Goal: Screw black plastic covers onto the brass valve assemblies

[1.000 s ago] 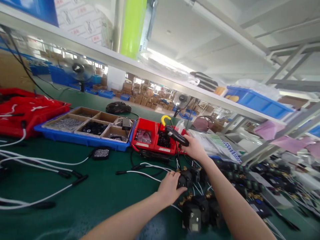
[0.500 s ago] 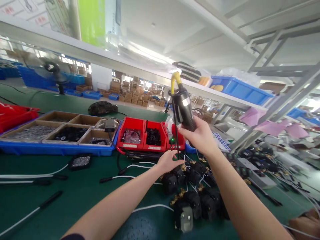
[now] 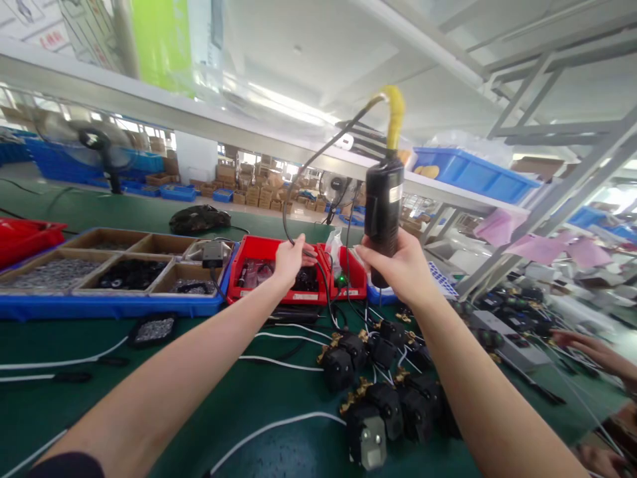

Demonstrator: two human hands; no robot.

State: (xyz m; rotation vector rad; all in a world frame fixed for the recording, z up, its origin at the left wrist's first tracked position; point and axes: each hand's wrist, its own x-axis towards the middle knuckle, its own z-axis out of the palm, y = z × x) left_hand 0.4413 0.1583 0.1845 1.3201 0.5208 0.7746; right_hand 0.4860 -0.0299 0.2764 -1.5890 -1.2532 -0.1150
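Note:
My right hand [image 3: 401,265] is closed around a black electric screwdriver [image 3: 384,199], held upright above the bench. From its top rises a yellow-wrapped cord end [image 3: 395,113], and the black cord [image 3: 300,174] arches over to the left. My left hand [image 3: 292,262] has its fingers about this cord, in front of the red bins. Beneath the screwdriver lie several black housings [image 3: 338,368] with brass fittings [image 3: 353,396] and white cables. The screwdriver's lower tip is hard to make out.
A blue tray [image 3: 114,309] with cardboard compartments of small parts stands at left. Red bins [image 3: 277,297] are at centre, under a shelf with a blue crate [image 3: 472,174]. Another person's hand [image 3: 587,348] is at right, near more housings and cables.
My left hand has risen and moved left from the housings, drawing the cord out into a wide arch. The screwdriver has shifted slightly right and stands more upright. Another person's hand has appeared at right.

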